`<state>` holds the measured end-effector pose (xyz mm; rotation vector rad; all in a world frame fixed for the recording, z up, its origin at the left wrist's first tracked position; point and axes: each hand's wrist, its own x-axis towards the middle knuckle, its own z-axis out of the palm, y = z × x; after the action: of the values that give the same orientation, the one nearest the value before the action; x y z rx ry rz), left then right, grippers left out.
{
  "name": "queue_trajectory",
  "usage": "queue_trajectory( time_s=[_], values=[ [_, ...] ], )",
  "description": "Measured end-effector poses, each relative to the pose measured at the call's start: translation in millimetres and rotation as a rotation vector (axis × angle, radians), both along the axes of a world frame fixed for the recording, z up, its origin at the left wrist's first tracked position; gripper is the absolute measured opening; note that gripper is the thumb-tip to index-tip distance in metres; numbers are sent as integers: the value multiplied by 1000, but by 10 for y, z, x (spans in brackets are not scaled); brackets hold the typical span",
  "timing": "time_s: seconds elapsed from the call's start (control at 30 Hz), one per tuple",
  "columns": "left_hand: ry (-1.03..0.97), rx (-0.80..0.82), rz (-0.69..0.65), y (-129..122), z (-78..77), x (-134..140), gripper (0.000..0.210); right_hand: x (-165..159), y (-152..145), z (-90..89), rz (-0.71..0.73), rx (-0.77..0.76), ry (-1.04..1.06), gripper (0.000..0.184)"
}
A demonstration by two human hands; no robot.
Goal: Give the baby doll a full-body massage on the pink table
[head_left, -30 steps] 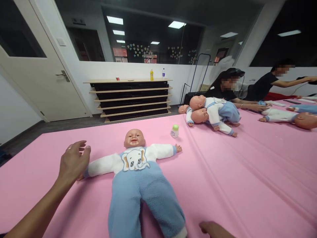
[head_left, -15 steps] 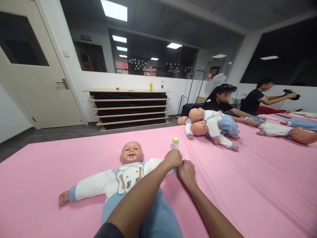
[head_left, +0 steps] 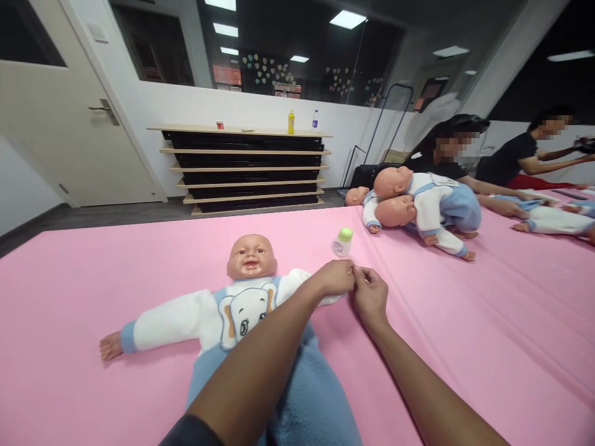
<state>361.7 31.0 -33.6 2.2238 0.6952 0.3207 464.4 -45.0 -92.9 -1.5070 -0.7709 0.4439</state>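
Observation:
A baby doll (head_left: 251,322) lies on its back on the pink-covered table, dressed in a white and light-blue outfit with an animal face on the chest. My left hand (head_left: 338,277) reaches across the doll and is closed around the end of its outstretched arm on the right side. Fingers pinched, my right hand (head_left: 370,296) meets the left at the doll's hand, which my own fingers hide. Just beyond my hands stands a small clear bottle (head_left: 343,243) with a green cap.
Several similar dolls (head_left: 427,207) lie piled at the right. Two people (head_left: 446,148) sit or stand past them, one reaching toward another doll. Stacked boards (head_left: 246,167) by the wall bear a yellow bottle (head_left: 290,122), a purple-labelled bottle and a red cup.
The view has tilted down and shifted slightly left. My right hand has turned so its pinched thumb and fingers show. The bottle now stands clear of my left hand in view.

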Motion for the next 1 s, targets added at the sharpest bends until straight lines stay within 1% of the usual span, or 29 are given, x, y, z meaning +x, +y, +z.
queue_trajectory(
  time_s=[0.1,0.17,0.23,0.33,0.4,0.47,0.57,0.63,0.67,0.7,0.77,0.83,0.9,1.0],
  values=[
    [5,23,93,27,-74,-17,30,-21,28,-21,75,92,109,44],
    [12,37,150,34,-119,-9,30,-31,35,-32,118,112,155,44],
    [22,55,190,22,-140,4,30,-40,30,-30,115,82,160,44],
    [35,77,223,-17,-139,11,31,-53,15,-8,50,11,108,44],
    [32,80,217,-40,-131,5,34,-56,8,12,18,-23,58,45],
    [20,75,183,-56,-123,-8,35,-51,7,34,4,-53,5,46],
    [10,73,122,-71,-116,-29,32,-39,14,73,-51,-96,-76,52],
    [6,72,97,-77,-118,-43,32,-38,17,95,-92,-111,-95,55],
    [-2,64,95,-78,-119,-50,35,-40,18,101,-84,-103,-78,56],
    [-14,52,96,-78,-121,-58,40,-43,18,103,-49,-79,-47,55],
    [-36,27,100,-74,-122,-73,51,-45,18,96,73,-7,37,53],
    [-43,21,94,-71,-121,-84,55,-37,19,79,176,38,95,52],
    [-53,33,78,-74,-121,-86,49,-20,23,62,181,20,74,50],
    [-73,51,66,-88,-120,-72,33,2,30,40,63,-62,-68,55]
  ],
)
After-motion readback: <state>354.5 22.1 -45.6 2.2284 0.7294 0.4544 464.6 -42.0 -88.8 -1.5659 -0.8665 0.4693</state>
